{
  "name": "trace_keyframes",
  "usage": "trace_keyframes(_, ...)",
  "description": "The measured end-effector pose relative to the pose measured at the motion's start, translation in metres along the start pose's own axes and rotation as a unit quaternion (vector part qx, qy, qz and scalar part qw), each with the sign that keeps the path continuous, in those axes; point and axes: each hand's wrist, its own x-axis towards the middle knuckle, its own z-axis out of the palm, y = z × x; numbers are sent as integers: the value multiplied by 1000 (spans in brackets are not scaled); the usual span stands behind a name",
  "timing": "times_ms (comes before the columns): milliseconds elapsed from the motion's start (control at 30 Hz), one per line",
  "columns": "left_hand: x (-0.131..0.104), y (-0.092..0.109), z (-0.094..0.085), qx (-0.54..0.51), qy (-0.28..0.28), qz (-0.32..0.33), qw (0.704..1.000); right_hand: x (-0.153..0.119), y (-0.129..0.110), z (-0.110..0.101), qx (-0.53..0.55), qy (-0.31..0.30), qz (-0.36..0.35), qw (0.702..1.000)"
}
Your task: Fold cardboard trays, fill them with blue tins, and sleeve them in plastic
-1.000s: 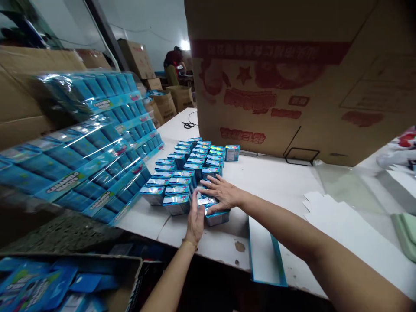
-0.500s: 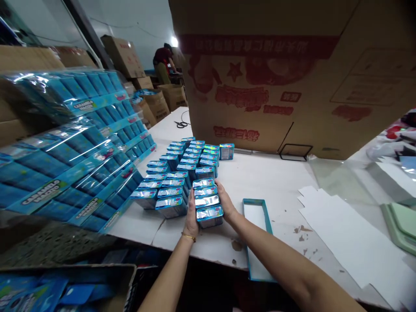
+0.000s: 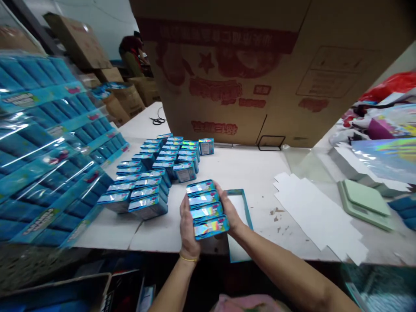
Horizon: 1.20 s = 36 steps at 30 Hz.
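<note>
Between my two hands is a row of several blue tins [image 3: 208,211], pressed together side by side and held above the table's front part. My left hand [image 3: 189,225] grips the row's left side, and my right hand [image 3: 229,210] holds its right side. Just right of the row lies a shallow blue tray [image 3: 247,210] with a white inside, partly hidden by my right hand and forearm. To the left, more blue tins [image 3: 149,207] stand in rows on the white table [image 3: 172,234].
Wrapped stacks of blue boxes [image 3: 52,151] fill the left. Behind stands a large carton [image 3: 227,108]. White card sheets [image 3: 318,216] and a green scale [image 3: 365,203] lie right. Scissors [image 3: 157,121] rest at the back. A person [image 3: 131,54] bends over far off.
Both hands have brought the row of tins away from the standing tins, rightward toward the tray. The view has turned right, showing more of the scale.
</note>
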Motion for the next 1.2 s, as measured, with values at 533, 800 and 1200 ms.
trace_keyframes(533,-10,-1,86,-6,-126,-31,991,-29,-13,-98,-17,126,-22,992)
trace_keyframes(800,-10,-18,70,54,-169,-13,984,-42,-41,-123,-484,-16,-128,865)
trace_keyframes(1200,-30,-41,47,115,-297,45,947,-43,-45,-134,-621,-79,-251,738)
